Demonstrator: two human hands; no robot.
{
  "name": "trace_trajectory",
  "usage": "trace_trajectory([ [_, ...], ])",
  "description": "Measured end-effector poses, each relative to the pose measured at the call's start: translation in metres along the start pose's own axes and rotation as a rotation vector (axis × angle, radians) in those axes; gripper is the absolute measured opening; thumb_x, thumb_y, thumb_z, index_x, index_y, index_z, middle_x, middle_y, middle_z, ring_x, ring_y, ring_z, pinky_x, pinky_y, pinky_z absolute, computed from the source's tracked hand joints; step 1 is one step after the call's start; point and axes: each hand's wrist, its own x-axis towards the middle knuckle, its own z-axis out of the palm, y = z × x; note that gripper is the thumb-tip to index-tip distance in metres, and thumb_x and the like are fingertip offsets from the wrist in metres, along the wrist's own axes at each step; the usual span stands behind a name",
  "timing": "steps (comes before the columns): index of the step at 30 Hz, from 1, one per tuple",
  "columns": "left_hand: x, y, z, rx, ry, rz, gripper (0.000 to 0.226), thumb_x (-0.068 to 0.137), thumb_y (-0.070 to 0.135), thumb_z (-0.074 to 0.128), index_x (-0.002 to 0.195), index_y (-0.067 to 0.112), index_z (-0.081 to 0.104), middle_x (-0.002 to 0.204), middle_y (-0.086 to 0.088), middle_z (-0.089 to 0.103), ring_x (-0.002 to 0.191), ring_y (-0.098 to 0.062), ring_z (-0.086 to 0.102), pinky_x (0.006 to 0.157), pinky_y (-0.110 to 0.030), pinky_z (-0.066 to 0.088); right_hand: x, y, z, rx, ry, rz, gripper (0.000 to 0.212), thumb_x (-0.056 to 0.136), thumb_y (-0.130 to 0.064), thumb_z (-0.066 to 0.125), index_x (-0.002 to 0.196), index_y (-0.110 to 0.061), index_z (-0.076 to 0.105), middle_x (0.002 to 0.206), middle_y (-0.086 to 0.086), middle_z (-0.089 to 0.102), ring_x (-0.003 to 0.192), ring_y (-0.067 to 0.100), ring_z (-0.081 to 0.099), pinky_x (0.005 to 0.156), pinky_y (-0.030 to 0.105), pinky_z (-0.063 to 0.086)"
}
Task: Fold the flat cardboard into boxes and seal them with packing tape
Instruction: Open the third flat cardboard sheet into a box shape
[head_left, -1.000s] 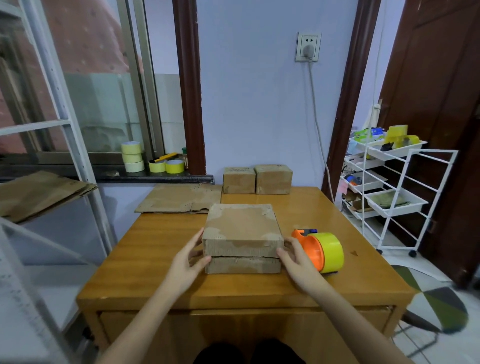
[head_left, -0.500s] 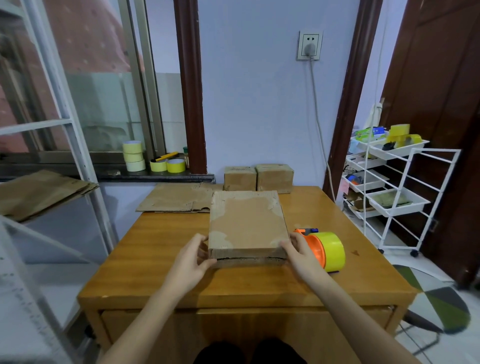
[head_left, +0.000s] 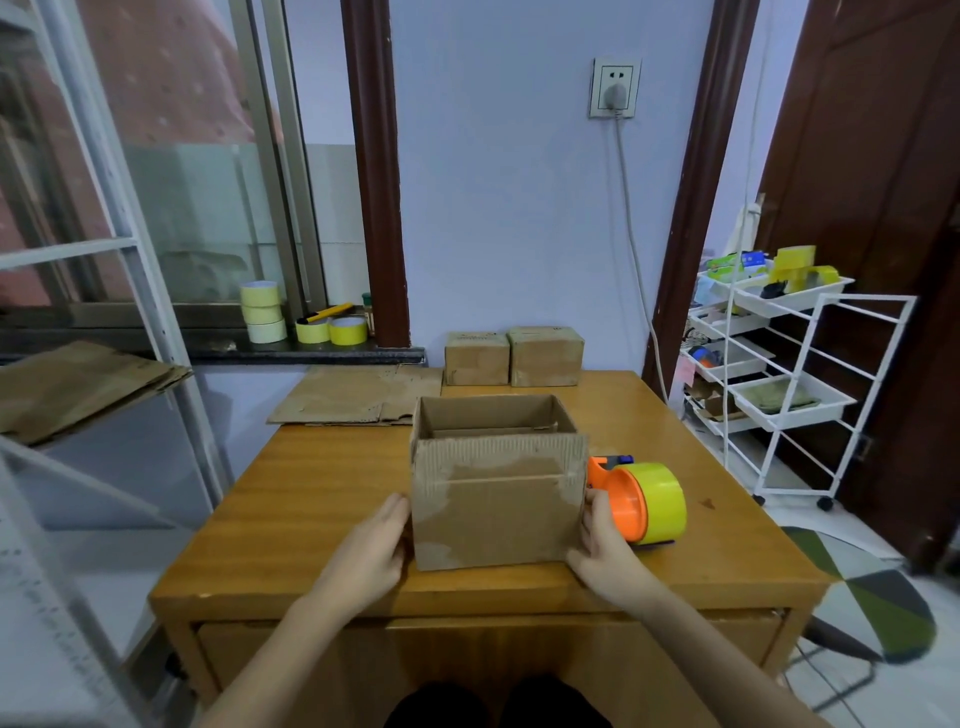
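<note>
On the near half of the wooden table (head_left: 322, 499) stands an opened cardboard box (head_left: 496, 499), upright, its top open toward the camera and its inside walls visible; it sits near the table's front edge, roughly in the middle. The left hand (head_left: 371, 553) lies flat against the box's left side, fingers straight and pressed to the cardboard; the right hand (head_left: 602, 545) presses against the right side at the near lower corner, fingers extended along the wall, so both hands are held flat rather than curled. Just right of the box, touching or nearly touching the right hand, lies an orange tape dispenser (head_left: 636, 499) loaded with a yellow roll; at the far edge of the table two sealed small boxes (head_left: 511, 357) stand side by side, touching; to their left a flat cardboard sheet (head_left: 358, 397) lies across the far left corner. Further left, on the window sill (head_left: 208, 349), stand rolls of yellow tape (head_left: 265, 312); a white wire trolley (head_left: 779, 374) stands on the floor to the right.
</note>
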Motion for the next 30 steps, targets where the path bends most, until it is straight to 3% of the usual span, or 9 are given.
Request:
trace_trajectory([
  [5,-0.004,-0.003,-0.005,0.052,0.016,-0.009,0.05,0.092,0.008,0.051,0.14,0.017,0.043,0.142,0.005,0.041,0.125,-0.013,0.046,0.099,-0.022,0.041,-0.002,-0.003,-0.006,-0.053,-0.028,0.036,0.055,0.088,0.021,0.033,0.124,-0.02,0.032,0.126,-0.008,0.046,0.126,0.01,0.043,0.092,0.006,0.04],
  [8,0.002,-0.004,-0.01,-0.048,0.112,-0.064,0.031,0.093,0.008,0.05,0.122,0.015,0.057,0.123,0.007,0.049,0.112,-0.011,0.053,0.091,-0.022,0.047,0.002,-0.024,-0.012,0.048,0.077,0.039,0.04,0.095,0.014,0.031,0.127,-0.009,0.039,0.127,0.005,0.051,0.122,0.017,0.049,0.083,0.007,0.046],
  [11,0.011,0.007,-0.024,-0.233,0.276,-0.129,0.022,0.098,0.012,0.045,0.114,0.017,0.059,0.109,0.009,0.053,0.1,-0.007,0.054,0.082,-0.018,0.042,0.009,-0.053,-0.018,0.15,0.25,0.011,0.03,0.099,0.004,0.035,0.121,-0.008,0.049,0.118,0.005,0.058,0.111,0.017,0.055,0.075,0.009,0.048],
  [13,0.018,0.014,-0.035,-0.363,0.322,-0.161,0.026,0.1,0.018,0.042,0.12,0.016,0.058,0.114,0.008,0.056,0.105,-0.008,0.053,0.089,-0.023,0.043,0.014,-0.07,-0.023,0.188,0.332,-0.017,0.024,0.101,-0.008,0.037,0.115,-0.015,0.056,0.116,0.0,0.059,0.11,0.013,0.056,0.082,0.016,0.046],
  [16,0.023,0.025,-0.05,-0.564,0.34,-0.183,0.033,0.101,0.029,0.039,0.127,0.018,0.056,0.122,0.004,0.059,0.115,-0.013,0.053,0.1,-0.041,0.045,0.022,-0.088,-0.027,0.187,0.375,-0.038,0.022,0.101,-0.019,0.038,0.11,-0.023,0.058,0.116,-0.005,0.058,0.111,0.01,0.054,0.092,0.028,0.046],
  [19,0.024,0.04,-0.063,-0.567,0.367,-0.119,0.037,0.1,0.034,0.039,0.13,0.019,0.054,0.125,0.008,0.057,0.118,-0.008,0.051,0.103,-0.036,0.042,0.027,-0.097,-0.027,0.137,0.343,-0.015,0.024,0.101,-0.027,0.038,0.115,-0.022,0.057,0.113,-0.008,0.059,0.113,0.01,0.054,0.096,0.032,0.044],
  [23,0.023,0.056,-0.068,-0.509,0.316,-0.082,0.039,0.1,0.037,0.04,0.135,0.023,0.048,0.13,0.014,0.048,0.119,-0.004,0.045,0.1,-0.025,0.037,0.027,-0.099,-0.022,0.065,0.289,-0.022,0.025,0.097,-0.022,0.046,0.12,-0.018,0.056,0.111,-0.007,0.062,0.105,0.008,0.057,0.089,0.026,0.047],
  [27,0.023,0.056,-0.066,-0.555,0.252,-0.113,0.043,0.098,0.038,0.045,0.139,0.026,0.044,0.139,0.01,0.047,0.123,-0.007,0.046,0.106,-0.036,0.04,0.022,-0.095,-0.02,0.044,0.212,-0.051,0.031,0.098,-0.019,0.047,0.129,-0.02,0.052,0.117,-0.01,0.06,0.104,-0.002,0.056,0.076,0.013,0.046],
  [30,0.023,0.057,-0.065,-0.593,0.217,-0.092,0.045,0.097,0.035,0.047,0.142,0.028,0.041,0.14,0.011,0.045,0.125,-0.005,0.044,0.105,-0.03,0.037,0.019,-0.09,-0.024,0.078,0.114,-0.046,0.037,0.098,-0.022,0.049,0.135,-0.023,0.048,0.125,-0.011,0.058,0.111,-0.002,0.054,0.086,0.015,0.047],
])
